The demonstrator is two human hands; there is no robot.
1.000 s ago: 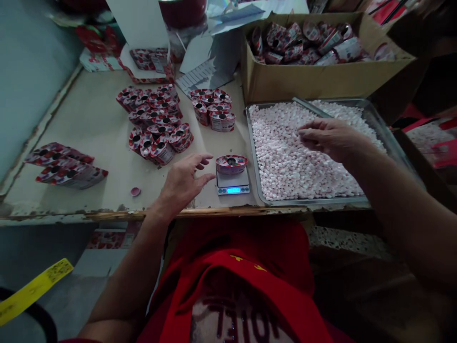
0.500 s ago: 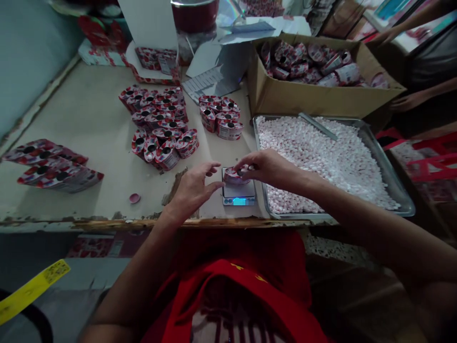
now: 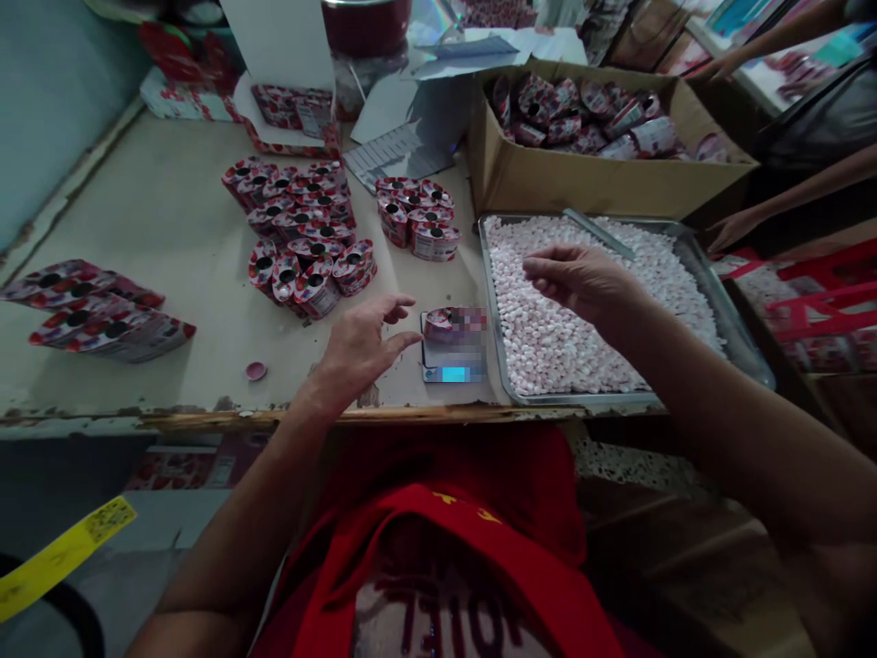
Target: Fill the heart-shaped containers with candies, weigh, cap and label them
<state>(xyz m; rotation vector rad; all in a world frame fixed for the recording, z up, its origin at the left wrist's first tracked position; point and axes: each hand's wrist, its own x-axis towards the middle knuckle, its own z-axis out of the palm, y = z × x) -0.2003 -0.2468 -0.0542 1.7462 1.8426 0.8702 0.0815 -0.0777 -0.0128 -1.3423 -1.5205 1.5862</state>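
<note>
Container [image 3: 442,327] on scale [image 3: 439,355], readout [image 3: 453,374] illegible

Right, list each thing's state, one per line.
Scale, display lit
Container on the scale, upright
Grouped containers, standing upright
Tray, filled with pale pieces
Cardboard box, open, holding jumbled containers
Metal strip, lying over the pieces
Pink cap, loose on the table
Left hand, open beside the scale
Right hand, over the tray, grip unclear
</note>
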